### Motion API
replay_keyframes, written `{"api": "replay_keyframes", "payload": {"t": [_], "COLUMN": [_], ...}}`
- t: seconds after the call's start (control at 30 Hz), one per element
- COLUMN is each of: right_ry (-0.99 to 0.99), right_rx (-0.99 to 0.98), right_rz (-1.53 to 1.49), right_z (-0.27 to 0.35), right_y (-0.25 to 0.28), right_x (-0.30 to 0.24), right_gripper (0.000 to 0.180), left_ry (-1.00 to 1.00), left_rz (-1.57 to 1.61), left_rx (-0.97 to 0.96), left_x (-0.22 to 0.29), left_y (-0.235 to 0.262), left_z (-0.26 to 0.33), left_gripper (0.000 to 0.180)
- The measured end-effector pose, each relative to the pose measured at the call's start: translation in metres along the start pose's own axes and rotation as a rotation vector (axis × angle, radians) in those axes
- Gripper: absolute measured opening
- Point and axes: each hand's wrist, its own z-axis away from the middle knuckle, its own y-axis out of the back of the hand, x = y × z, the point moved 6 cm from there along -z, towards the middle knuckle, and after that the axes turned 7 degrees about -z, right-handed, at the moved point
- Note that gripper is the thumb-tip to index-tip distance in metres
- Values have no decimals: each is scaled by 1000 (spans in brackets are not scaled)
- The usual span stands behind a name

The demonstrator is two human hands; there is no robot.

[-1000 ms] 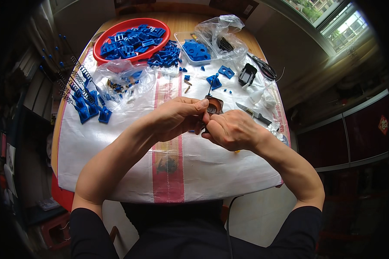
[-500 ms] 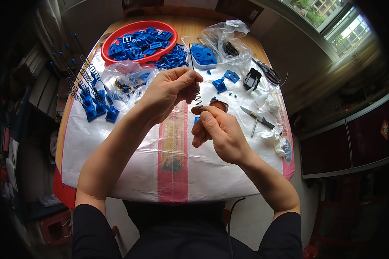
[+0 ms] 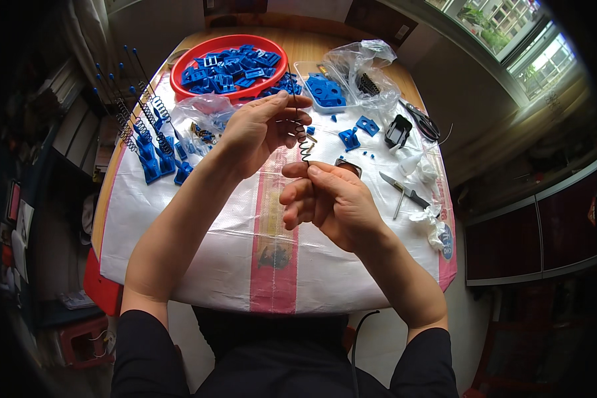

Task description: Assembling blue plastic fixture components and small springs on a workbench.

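A thin dark coil spring on a straight wire (image 3: 300, 136) is stretched upright between my two hands above the table. My left hand (image 3: 257, 129) pinches its upper part with thumb and fingertips. My right hand (image 3: 328, 199) pinches its lower end between thumb and forefinger. Just behind my right hand a small dark round part (image 3: 349, 166) lies on the white sheet (image 3: 199, 245) with a red stripe that covers the table.
A red bowl (image 3: 227, 44) of blue plastic parts stands at the back. Blue bases with upright springs (image 3: 146, 142) line the left side. Clear bags (image 3: 371, 73), loose blue pieces (image 3: 349, 137), a black part (image 3: 398, 131), pliers (image 3: 419, 119), a knife (image 3: 404, 191) and crumpled tissue (image 3: 428, 219) lie on the right.
Both hands were together low over the sheet. They have drawn apart, the left rising toward the bowl, and the spring now stretches between them.
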Motion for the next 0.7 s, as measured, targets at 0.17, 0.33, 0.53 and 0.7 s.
{"api": "replay_keyframes", "payload": {"t": [0.17, 0.33, 0.53, 0.7], "right_ry": [24, 36, 36, 31], "right_rx": [-35, -18, -44, -59], "right_rz": [-35, 22, 86, 150], "right_z": [-9, -14, -18, -22], "right_y": [-7, -9, -11, -7], "right_x": [-5, -6, -12, -11], "right_gripper": [39, 39, 30, 31], "left_ry": [-11, -13, -29, -37], "left_rz": [15, 7, 16, -7], "left_rx": [-46, -44, 29, -9], "left_x": [4, 6, 6, 5], "left_y": [-3, -1, 9, 13], "left_z": [1, 1, -4, -4], "left_gripper": [42, 40, 40, 34]}}
